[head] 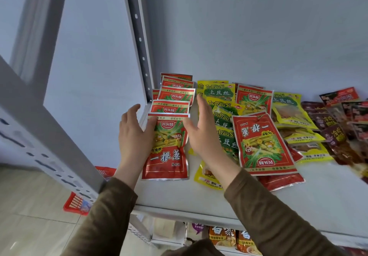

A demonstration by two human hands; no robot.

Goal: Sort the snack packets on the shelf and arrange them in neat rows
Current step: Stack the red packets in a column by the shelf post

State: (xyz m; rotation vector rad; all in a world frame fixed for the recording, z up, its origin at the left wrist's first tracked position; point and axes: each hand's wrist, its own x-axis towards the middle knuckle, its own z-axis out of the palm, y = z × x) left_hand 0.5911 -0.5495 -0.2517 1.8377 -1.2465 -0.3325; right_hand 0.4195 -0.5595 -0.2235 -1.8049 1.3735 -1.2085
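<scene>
A row of several overlapping red snack packets (175, 96) runs from the back of the white shelf (199, 198) toward the front at its left end. The nearest red packet (167, 152) lies flat between my hands. My left hand (135, 134) touches its left edge with straight fingers and the thumb on its top corner. My right hand (201, 134) stands edge-on against its right side, fingers straight. Yellow-green packets (223, 112) overlap in a column right of that hand. An upside-down red packet (262, 144) lies over more red ones.
More yellow packets (294, 120) and dark brown packets (338, 132) lie jumbled at the right. The perforated shelf upright (139, 36) rises at the back left corner. A red basket (75, 204) sits on the floor at the left. Other packets (221, 235) fill the shelf below.
</scene>
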